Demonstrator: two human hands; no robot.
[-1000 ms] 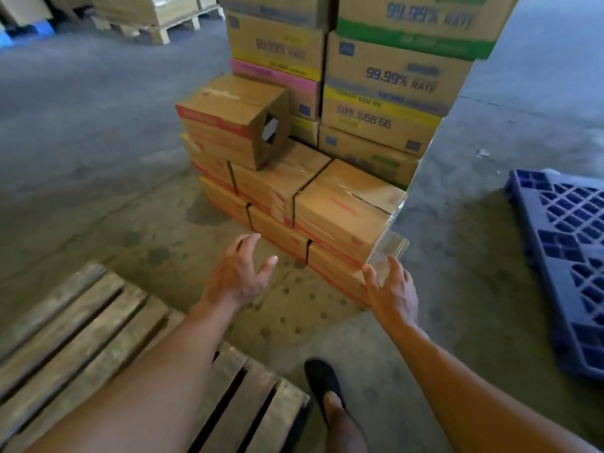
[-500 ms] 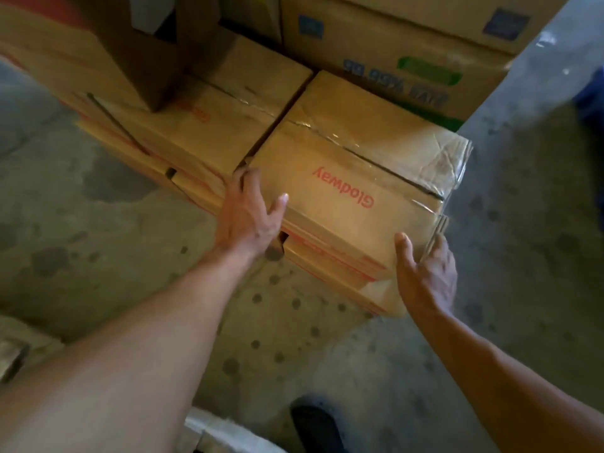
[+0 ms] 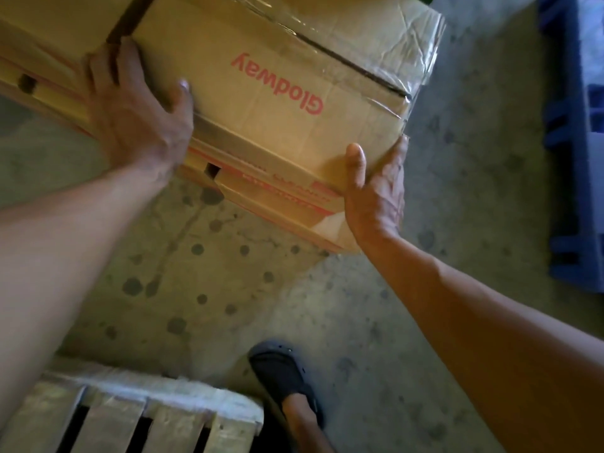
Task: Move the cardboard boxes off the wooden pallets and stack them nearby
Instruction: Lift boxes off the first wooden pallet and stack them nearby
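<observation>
A brown cardboard box (image 3: 281,103) with red "Glodway" lettering and a taped, crumpled top sits on another box (image 3: 277,204) of the same kind. My left hand (image 3: 137,106) grips its left near corner, fingers in the gap beside the neighbouring box (image 3: 49,44). My right hand (image 3: 376,191) clasps its right near corner, thumb on the front face. A wooden pallet (image 3: 130,416) lies at the bottom left, by my feet.
A blue plastic pallet (image 3: 575,142) lies on the concrete floor at the right. My dark shoe (image 3: 281,377) stands between the wooden pallet and the boxes. The floor under my arms is spotted with dark stains.
I have leaned in closer and both hands have gone from reaching in the air to gripping the two near corners of the top box.
</observation>
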